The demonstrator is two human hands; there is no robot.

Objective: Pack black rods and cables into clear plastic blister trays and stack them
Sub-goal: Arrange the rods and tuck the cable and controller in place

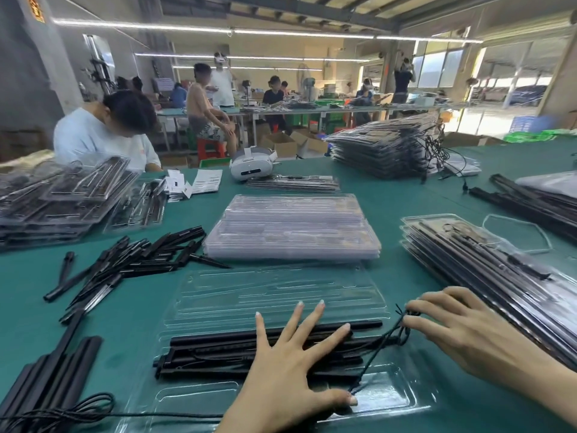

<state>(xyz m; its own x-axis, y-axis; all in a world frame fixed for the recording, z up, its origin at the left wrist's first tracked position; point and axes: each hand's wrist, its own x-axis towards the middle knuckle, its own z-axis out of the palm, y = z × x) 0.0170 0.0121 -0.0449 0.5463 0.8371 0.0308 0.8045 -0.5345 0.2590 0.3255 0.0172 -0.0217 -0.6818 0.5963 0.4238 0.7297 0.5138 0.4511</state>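
An open clear blister tray point(268, 295) lies on the green table in front of me, with several black rods point(218, 354) laid in its near half. My left hand point(290, 370) presses flat on the rods, fingers spread, thumb on a thin black cable point(374, 360). My right hand point(468, 332) pinches the cable's bundled end at the rods' right end. A stack of empty clear trays point(293, 229) stands behind the open one. Filled trays point(487, 270) are piled at the right.
Loose black rods point(134, 257) lie scattered at the left, more rods and a cable point(46, 385) at the near left. More filled trays point(62, 198) sit far left and at the far right point(384, 148). A white headset point(251, 165) lies beyond. People work at other tables.
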